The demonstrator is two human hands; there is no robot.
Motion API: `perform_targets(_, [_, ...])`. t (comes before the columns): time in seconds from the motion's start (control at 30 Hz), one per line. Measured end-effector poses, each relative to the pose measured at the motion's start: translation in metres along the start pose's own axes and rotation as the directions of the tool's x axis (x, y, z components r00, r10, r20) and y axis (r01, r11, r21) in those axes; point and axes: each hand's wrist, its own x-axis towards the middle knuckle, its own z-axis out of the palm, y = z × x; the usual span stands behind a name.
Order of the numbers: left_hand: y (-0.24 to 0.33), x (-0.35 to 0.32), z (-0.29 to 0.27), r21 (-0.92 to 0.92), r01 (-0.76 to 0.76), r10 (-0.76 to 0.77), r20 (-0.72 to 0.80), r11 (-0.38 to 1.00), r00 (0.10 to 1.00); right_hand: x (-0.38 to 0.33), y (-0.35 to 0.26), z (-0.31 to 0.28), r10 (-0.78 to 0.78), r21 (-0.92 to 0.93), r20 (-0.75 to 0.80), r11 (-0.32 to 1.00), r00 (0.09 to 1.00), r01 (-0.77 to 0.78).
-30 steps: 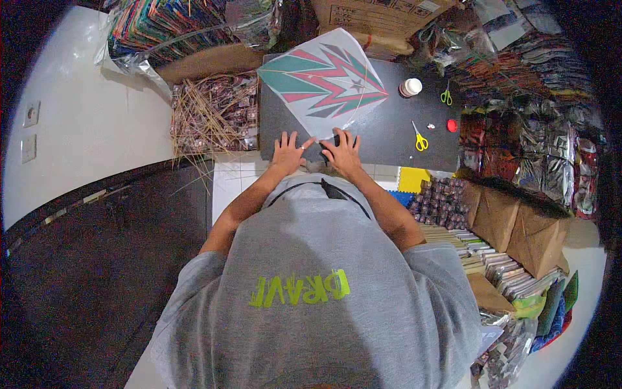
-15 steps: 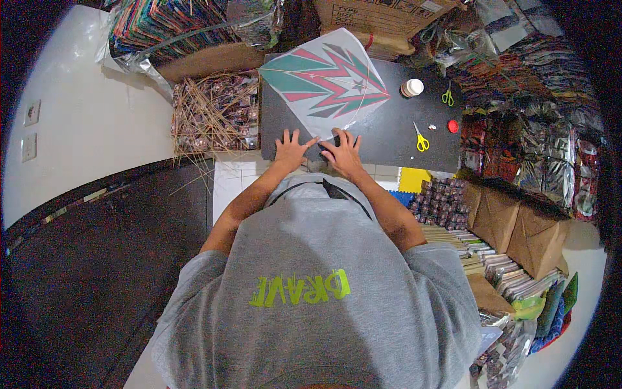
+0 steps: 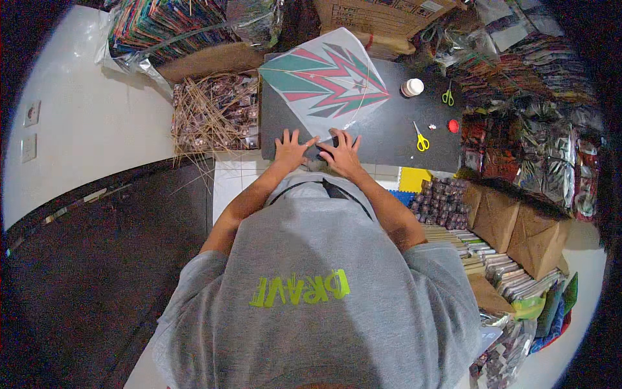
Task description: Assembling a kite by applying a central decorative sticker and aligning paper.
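A white diamond-shaped kite point(image 3: 327, 84) with a green, red and dark zigzag pattern and a star lies on the black tabletop point(image 3: 395, 146). Thin sticks cross it, one straight and one curved. Its near corner points toward me. My left hand point(image 3: 291, 152) rests flat beside that corner, fingers spread and thumb stretched to the kite's edge. On the other side of the corner, my right hand point(image 3: 343, 153) lies with its fingers apart, touching the kite's lower edge. Both thumbs point inward toward each other. What lies under the right fingertips is hidden.
A white-capped jar point(image 3: 412, 87), green-handled scissors point(image 3: 448, 96), yellow-handled scissors point(image 3: 422, 139) and a red lid point(image 3: 453, 126) are on the table's right. Loose thin sticks point(image 3: 210, 117) lie over a box at left. Stacked bundles and brown cartons point(image 3: 534, 240) crowd the right.
My right hand has shifted very slightly left, its thumb a little lower by the kite's near corner. My left hand and the kite are almost unmoved.
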Motion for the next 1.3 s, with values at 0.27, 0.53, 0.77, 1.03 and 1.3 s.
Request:
perform_targets(0.27, [0.0, 0.0, -0.001, 0.017, 0.009, -0.009, 0.007, 1.0, 1.0, 0.002, -0.004, -0.001, 0.048, 0.016, 0.036, 0.999, 0.998, -0.049])
perform_targets(0.53, [0.002, 0.001, -0.006, -0.005, 0.003, -0.003, 0.016, 1.0, 1.0, 0.0, 0.003, -0.007, 0.033, 0.053, -0.026, 0.998, 0.999, -0.031])
perform_targets(0.77, [-0.004, -0.004, 0.0, -0.036, -0.001, 0.001, -0.017, 0.999, 1.0, -0.001, 0.068, -0.045, 0.274, 0.152, -0.428, 0.961, 0.861, -0.23])
perform_targets(1.03, [0.001, 0.015, -0.001, -0.422, 0.212, -0.274, -0.092, 0.881, 0.957, 0.04, 0.212, -0.16, 0.25, -0.023, -0.594, 0.945, 0.765, -0.327])
perform_targets(1.3, [0.005, 0.025, -0.007, -0.046, 0.013, -0.019, -0.135, 0.999, 0.991, 0.086, 0.249, -0.181, 0.35, -0.249, -0.148, 0.892, 0.925, -0.377])
